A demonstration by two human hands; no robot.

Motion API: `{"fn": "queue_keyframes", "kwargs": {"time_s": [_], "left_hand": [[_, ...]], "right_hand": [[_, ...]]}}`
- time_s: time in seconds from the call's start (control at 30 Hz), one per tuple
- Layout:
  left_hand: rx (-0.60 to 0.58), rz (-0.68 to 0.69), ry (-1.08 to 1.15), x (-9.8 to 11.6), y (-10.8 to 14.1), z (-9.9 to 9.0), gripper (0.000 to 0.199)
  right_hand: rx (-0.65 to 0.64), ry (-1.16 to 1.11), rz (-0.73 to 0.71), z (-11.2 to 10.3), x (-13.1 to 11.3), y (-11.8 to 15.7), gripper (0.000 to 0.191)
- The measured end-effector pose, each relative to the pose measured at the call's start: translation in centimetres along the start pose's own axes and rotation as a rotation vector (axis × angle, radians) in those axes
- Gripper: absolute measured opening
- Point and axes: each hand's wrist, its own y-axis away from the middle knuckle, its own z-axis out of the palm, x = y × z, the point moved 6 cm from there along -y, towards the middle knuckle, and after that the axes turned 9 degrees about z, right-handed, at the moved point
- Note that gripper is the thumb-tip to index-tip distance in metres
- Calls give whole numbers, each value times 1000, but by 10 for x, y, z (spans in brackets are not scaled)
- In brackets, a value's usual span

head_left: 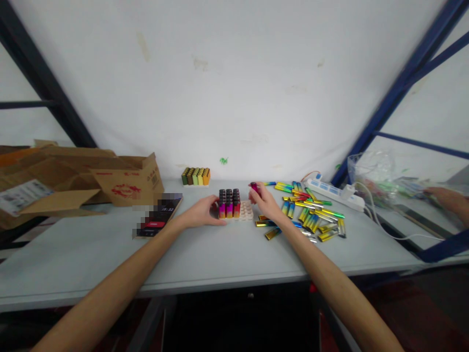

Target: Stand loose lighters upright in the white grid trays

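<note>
A white tray (247,211) stands mid-table, with upright pink, purple and red lighters (229,204) filling its left part and bare slots on its right. My left hand (205,211) is at the tray's left side, thumb and fingers apart, beside the lighters. Above the tray's right end, my right hand (264,201) pinches a dark pink lighter (254,187). Many loose yellow, blue, green and silver metallic lighters (311,215) lie scattered right of the tray, some close to my right wrist.
Behind stands a block of green, yellow and orange lighters (196,177). Cardboard boxes (128,181) and a phone-like device (161,215) are on the left. A white power strip (335,193) with cables lies right. Another person's hand (449,200) is near a plastic bag (373,173) at far right.
</note>
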Motion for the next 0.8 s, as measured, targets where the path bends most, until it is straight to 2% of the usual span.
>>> {"fn": "queue_keyframes", "kwargs": {"time_s": [0.1,0.23,0.5,0.67,0.8], "left_hand": [[-8,18,21,-2,1,-2,68],[-8,29,93,-6,1,-1,72],[-20,40,105,-5,1,-1,74],[-13,38,82,-3,1,-2,74],[-36,23,37,-2,1,-1,75]], "right_hand": [[-44,-153,-54,3,-3,0,35],[-81,-224,-39,12,-4,0,32],[-93,-156,-48,25,6,-6,32],[-76,31,-24,26,0,-7,33],[-162,62,-49,20,-7,-6,33]]}}
